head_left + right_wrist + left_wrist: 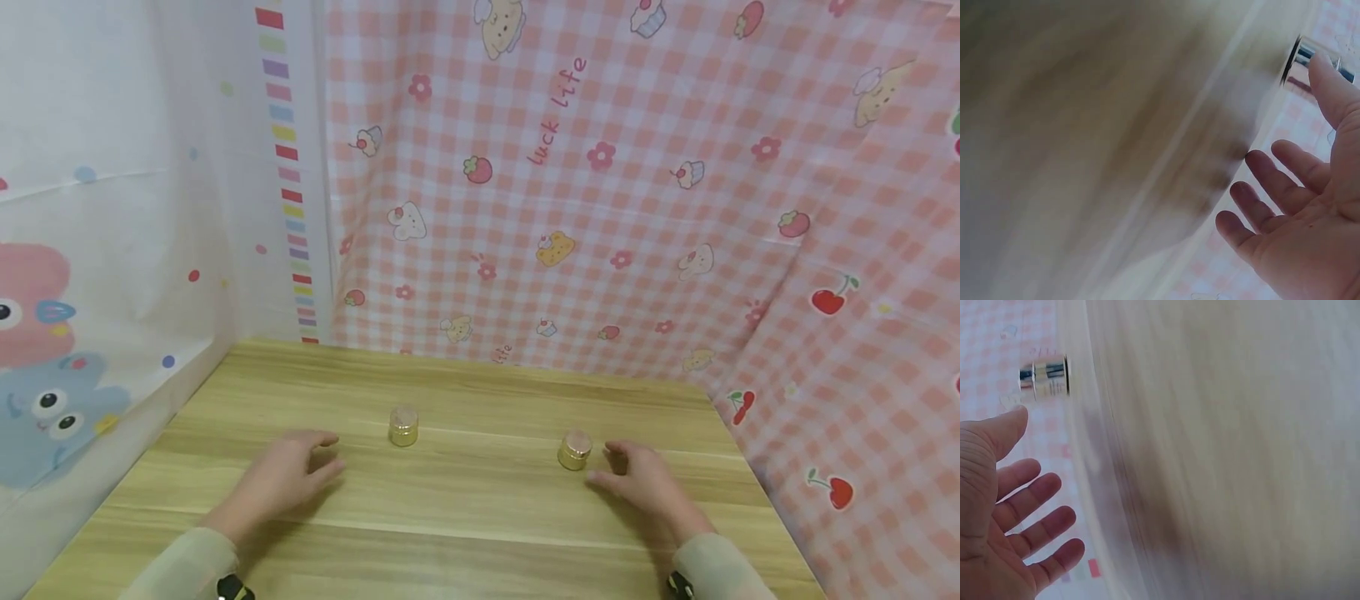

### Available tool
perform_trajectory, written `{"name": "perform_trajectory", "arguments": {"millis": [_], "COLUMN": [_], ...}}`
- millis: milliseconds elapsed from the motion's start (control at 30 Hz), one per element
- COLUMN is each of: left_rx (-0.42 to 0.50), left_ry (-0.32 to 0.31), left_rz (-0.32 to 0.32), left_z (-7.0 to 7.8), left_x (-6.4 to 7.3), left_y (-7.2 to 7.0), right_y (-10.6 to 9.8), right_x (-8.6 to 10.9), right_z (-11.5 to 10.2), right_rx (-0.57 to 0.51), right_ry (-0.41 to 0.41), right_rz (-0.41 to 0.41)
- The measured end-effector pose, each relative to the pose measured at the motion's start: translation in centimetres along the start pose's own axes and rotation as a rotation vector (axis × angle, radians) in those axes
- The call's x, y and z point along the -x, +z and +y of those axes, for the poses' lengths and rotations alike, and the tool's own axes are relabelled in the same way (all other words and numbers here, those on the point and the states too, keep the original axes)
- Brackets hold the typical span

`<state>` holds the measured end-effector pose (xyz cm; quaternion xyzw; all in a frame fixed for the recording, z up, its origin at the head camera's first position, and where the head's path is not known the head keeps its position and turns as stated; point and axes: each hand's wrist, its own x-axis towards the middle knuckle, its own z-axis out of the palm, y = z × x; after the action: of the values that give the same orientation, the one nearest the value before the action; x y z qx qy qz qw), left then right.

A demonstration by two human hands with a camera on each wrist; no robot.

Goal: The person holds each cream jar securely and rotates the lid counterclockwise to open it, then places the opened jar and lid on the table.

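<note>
Two small shiny gold jars with lids stand upright on the wooden table. The left jar [403, 427] is a short way beyond the fingertips of my left hand [283, 473]; its fingers are spread and relaxed, holding nothing. The right jar [575, 451] stands just in front of the thumb and fingers of my right hand [642, 477], which is also loosely spread with nothing in it. In the left wrist view, the jar [1045, 378] shows above the thumb. The right wrist view has the thumb partly covering the other jar [1302, 62].
The wood-grain table [450, 533] is bounded at the back by a pink checked cloth [525, 200] and at the left by a white printed cloth [112, 208]. Another stretch of cherry-printed cloth [885, 400] hangs along the right edge.
</note>
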<state>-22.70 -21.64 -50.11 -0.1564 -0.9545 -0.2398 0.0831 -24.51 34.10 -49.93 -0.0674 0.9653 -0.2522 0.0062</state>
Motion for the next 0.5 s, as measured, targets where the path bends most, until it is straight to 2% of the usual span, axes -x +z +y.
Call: {"name": "perform_trajectory", "arguments": {"millis": [333, 500], "left_rx": [-0.097, -0.114], "left_ry": [0.112, 0.152], "left_rz": [0.001, 0.0], "left_z": [2.5, 3.6], "left_x": [0.2, 0.4], "left_y": [0.5, 1.1], "right_y": [0.6, 0.9], "right_x": [-1.1, -1.4], "right_z": [-1.7, -2.2], "right_rx": [0.037, 0.068], "right_ry": [-0.009, -0.022], "right_rz": [-0.029, -0.027]}}
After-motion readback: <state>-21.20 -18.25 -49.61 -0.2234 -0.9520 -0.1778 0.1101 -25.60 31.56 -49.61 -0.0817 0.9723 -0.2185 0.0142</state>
